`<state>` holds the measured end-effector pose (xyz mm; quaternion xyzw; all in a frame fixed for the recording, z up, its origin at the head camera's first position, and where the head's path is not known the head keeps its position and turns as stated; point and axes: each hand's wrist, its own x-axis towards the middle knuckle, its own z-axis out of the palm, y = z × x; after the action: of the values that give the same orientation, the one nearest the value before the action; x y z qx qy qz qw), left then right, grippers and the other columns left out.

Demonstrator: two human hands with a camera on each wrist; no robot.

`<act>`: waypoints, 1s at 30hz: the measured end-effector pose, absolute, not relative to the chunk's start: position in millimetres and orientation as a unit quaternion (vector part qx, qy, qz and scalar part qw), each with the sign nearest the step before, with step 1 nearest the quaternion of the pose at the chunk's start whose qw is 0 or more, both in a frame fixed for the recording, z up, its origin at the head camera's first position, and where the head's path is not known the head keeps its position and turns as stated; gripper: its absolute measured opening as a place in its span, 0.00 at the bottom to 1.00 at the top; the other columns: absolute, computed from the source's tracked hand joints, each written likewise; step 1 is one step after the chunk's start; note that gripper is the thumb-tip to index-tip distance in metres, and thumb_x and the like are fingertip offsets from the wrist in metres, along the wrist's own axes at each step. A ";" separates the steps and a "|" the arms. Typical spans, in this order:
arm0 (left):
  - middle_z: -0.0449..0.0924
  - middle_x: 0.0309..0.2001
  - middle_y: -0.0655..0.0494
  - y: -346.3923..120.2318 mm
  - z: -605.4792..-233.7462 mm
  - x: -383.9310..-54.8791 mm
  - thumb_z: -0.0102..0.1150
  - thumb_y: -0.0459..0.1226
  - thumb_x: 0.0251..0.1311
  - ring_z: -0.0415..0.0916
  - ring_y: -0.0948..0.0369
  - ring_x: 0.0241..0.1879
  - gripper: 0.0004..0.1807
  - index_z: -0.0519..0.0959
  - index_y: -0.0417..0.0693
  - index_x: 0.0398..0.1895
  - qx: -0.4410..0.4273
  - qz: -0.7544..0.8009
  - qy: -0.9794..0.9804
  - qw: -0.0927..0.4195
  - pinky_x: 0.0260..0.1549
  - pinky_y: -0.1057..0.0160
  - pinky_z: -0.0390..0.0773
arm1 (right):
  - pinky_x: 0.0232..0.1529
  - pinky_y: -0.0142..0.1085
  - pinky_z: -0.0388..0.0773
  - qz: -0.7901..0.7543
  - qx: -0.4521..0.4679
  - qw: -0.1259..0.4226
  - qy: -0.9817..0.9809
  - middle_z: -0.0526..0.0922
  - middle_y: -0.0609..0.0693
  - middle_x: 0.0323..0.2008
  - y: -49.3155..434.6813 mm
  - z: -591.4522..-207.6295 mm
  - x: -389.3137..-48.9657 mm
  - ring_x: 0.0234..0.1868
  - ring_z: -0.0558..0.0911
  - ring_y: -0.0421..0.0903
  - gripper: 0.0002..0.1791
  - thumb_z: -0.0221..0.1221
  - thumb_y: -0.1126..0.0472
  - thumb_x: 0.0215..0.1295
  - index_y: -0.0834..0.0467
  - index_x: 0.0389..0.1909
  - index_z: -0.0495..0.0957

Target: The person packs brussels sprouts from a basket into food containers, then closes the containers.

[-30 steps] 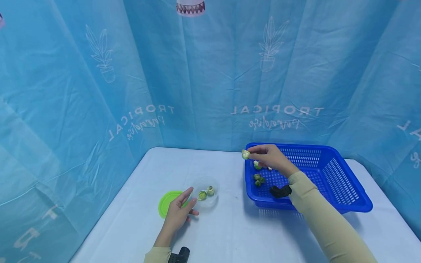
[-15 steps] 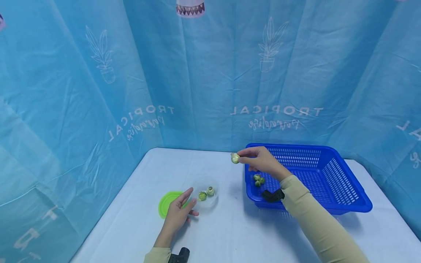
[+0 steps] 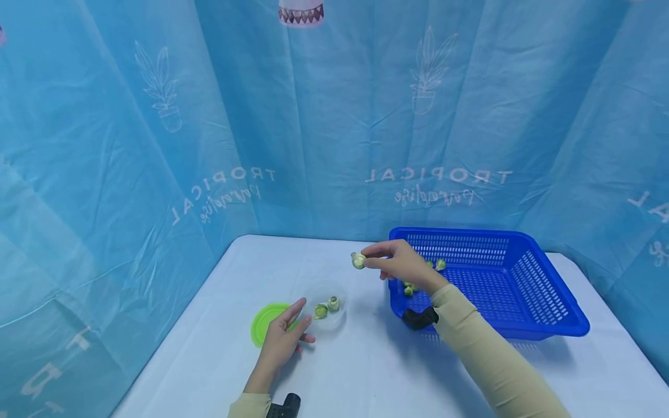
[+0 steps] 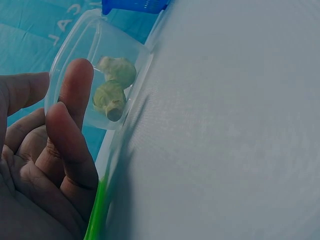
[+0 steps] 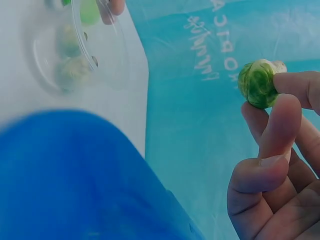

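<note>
My right hand (image 3: 399, 264) pinches a Brussels sprout (image 5: 259, 84) between thumb and fingertips, above the white table and just left of the blue basket (image 3: 522, 335). The sprout's pale cut end shows in the head view. My left hand (image 3: 282, 339) rests with relaxed fingers beside a clear plastic bowl (image 4: 135, 42), fingertips right at its rim. Two Brussels sprouts (image 3: 327, 307) lie inside the bowl. Several more sprouts (image 3: 409, 290) sit at the basket's left end, partly hidden behind my right hand and wrist.
A bright green lid (image 3: 263, 322) lies on the table (image 3: 360, 377), partly under my left hand in the head view. The basket stands at the right with raised, slotted walls. A blue printed curtain (image 3: 334, 128) hangs round the table's back and sides.
My right hand has moved left and slightly down with the sprout, from over the basket to its left side. Sprouts farther back in the basket show now. The left hand stays put.
</note>
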<state>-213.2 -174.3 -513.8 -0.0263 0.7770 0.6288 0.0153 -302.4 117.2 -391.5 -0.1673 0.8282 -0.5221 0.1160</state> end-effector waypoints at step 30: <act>0.64 0.69 0.52 -174.3 -518.1 -216.7 0.59 0.50 0.59 0.85 0.56 0.28 0.31 0.66 0.62 0.66 -0.048 0.617 0.785 0.019 0.18 0.62 0.79 | 0.24 0.35 0.76 -0.528 -0.194 0.147 0.814 0.86 0.43 0.41 76.8 -413.4 -287.4 0.22 0.78 0.46 0.14 0.64 0.42 0.56 0.39 0.42 0.83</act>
<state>-216.7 -174.3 -518.1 -0.0483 0.7851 0.6172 0.0188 -287.4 76.8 -413.4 -0.1938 0.8140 -0.5275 0.1466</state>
